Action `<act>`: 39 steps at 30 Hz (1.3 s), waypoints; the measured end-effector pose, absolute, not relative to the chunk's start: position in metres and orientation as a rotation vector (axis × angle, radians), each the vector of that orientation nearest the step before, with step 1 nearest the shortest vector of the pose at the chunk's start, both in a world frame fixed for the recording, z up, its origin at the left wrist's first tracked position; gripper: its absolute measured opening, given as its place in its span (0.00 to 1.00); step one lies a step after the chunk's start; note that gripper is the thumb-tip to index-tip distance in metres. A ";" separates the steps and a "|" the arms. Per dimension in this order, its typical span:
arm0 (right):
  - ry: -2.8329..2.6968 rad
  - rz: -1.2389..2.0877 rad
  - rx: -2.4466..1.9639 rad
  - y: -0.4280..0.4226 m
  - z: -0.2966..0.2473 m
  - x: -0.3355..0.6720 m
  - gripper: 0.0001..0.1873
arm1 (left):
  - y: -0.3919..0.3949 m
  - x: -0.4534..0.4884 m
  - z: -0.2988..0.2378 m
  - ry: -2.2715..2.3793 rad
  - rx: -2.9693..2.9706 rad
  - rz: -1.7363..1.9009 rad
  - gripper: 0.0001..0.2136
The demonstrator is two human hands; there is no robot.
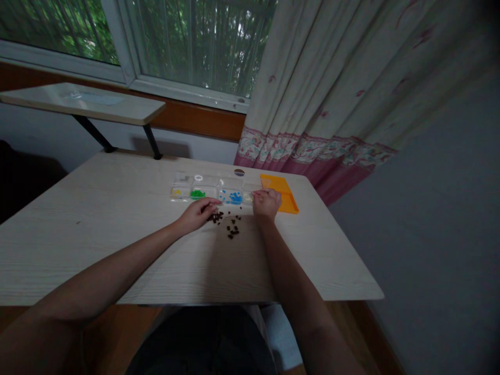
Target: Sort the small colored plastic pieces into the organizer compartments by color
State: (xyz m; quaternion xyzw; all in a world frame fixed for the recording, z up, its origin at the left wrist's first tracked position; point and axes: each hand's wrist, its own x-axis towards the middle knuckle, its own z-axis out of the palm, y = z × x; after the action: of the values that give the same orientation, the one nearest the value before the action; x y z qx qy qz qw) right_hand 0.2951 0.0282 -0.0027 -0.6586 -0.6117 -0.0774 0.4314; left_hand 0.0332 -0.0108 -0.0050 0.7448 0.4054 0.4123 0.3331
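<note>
My left hand (198, 214) rests on the table beside a loose pile of small dark brown pieces (215, 217), its fingers stretched toward the clear box and its thumb apart from them. My right hand (267, 203) is over the right end of the clear plastic compartment box (219, 182), fingers pinched together; whatever is between them is too small to make out. Separate compartments hold yellow pieces (177, 192), green pieces (197, 194) and blue pieces (235, 197). More brown bits (233, 230) lie scattered between my hands.
An orange tray (289, 202) lies right of the box, partly behind my right hand. A round dark item (239, 172) sits behind the box. At the back left stands a raised shelf (94, 104) on black legs. A curtain (312, 104) hangs beyond the table's right side.
</note>
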 end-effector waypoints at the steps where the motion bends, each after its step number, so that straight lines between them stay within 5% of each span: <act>1: -1.535 -0.192 -1.641 0.029 -0.004 0.294 0.11 | -0.011 0.033 -0.005 1.061 1.973 1.077 0.17; 23: -1.691 -0.141 -1.561 0.024 0.001 0.279 0.11 | -0.037 0.045 0.010 0.634 2.785 0.639 0.13; 33: -2.318 0.623 -1.322 -0.005 0.041 0.283 0.11 | -0.033 0.043 0.014 0.792 2.849 0.621 0.12; 39: -2.528 0.606 -1.208 -0.021 0.045 0.271 0.12 | -0.031 0.042 0.015 0.871 2.830 0.621 0.11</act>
State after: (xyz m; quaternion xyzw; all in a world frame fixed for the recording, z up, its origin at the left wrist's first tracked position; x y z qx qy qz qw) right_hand 0.2713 -0.0213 0.0451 -0.4173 -0.8736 0.2094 0.1373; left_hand 0.0423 -0.0314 0.0151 0.9338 0.2875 0.2051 0.0580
